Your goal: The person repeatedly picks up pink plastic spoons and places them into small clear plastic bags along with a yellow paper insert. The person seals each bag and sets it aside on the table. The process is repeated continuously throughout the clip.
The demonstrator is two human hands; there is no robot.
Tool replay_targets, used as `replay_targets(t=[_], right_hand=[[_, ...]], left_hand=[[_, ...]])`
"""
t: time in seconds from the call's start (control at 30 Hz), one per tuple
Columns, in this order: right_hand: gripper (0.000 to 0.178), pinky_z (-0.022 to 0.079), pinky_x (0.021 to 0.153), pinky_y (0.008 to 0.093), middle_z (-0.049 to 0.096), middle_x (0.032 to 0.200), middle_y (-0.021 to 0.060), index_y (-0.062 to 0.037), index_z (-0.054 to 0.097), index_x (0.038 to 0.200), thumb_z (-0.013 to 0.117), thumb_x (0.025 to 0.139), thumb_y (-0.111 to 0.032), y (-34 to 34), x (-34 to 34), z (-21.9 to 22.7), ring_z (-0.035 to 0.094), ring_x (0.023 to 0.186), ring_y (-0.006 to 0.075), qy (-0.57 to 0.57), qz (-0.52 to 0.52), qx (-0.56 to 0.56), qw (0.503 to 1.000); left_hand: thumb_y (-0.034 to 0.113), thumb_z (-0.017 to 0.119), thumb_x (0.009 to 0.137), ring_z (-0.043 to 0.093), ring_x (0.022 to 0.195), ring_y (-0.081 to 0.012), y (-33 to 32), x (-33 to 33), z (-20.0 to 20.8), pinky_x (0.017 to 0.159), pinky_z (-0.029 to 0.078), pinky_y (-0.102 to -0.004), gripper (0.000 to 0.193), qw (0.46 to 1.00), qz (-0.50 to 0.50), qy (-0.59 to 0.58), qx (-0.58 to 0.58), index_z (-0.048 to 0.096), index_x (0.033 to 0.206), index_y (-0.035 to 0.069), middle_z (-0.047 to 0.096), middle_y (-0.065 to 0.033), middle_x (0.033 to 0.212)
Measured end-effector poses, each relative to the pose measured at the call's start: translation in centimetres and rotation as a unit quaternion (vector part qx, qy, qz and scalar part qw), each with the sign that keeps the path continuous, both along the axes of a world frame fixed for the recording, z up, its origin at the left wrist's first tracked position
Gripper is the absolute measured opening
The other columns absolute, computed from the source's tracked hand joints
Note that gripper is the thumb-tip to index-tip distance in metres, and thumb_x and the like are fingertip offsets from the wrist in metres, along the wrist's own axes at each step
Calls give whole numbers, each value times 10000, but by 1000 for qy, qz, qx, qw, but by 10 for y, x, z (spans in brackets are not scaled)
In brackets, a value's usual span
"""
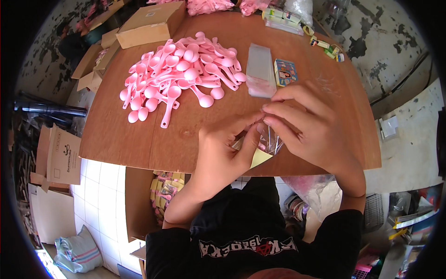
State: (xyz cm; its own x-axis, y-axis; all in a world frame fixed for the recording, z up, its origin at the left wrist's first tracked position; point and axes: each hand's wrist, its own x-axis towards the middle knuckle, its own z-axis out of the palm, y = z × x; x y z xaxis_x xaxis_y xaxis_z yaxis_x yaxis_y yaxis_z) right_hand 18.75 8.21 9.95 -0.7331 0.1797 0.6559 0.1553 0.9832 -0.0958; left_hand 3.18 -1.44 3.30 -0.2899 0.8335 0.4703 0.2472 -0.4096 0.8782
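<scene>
Over the table's near edge, both hands hold a small clear plastic bag (275, 143) with something pink inside. A pale yellow paper piece (261, 158) shows at its lower end. My left hand (225, 146) has thumb and fingers closed on the bag's left side. At the top of the bag, the fingertips of my right hand (306, 123) are pinched close to the left fingertips. The fingers hide most of the bag's upper end. A large heap of pink plastic measuring spoons (186, 65) lies beyond my hands, toward the left.
A stack of clear bags (260, 69) lies behind my hands, beside a small blue-and-yellow box (285, 72). A cardboard box (151, 24) sits at the far left. Tape pieces (327, 48) line the far right edge. Below the table, an open carton (165, 190) holds several packed spoons.
</scene>
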Motion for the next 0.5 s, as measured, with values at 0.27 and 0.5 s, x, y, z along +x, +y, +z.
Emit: replay_targets(t=[0.27,0.5], right_hand=[[168,494,664,333,611,881,37,-32,634,773,747,653,-2,2,3,-17,592,774,222,-5,-38,85,996],[54,504,759,335,635,787,78,-12,638,819,676,783,0,26,18,-16,643,810,226,199,90,-420,881]], left_hand=[[-75,651,829,708,708,-179,0,-1,4,649,533,-264,295,982,-22,186,27,674,1120,-33,689,-134,819],[-56,672,849,711,768,-174,-13,-7,-14,674,538,-292,320,996,-45,70,29,664,1168,-35,714,-138,861]])
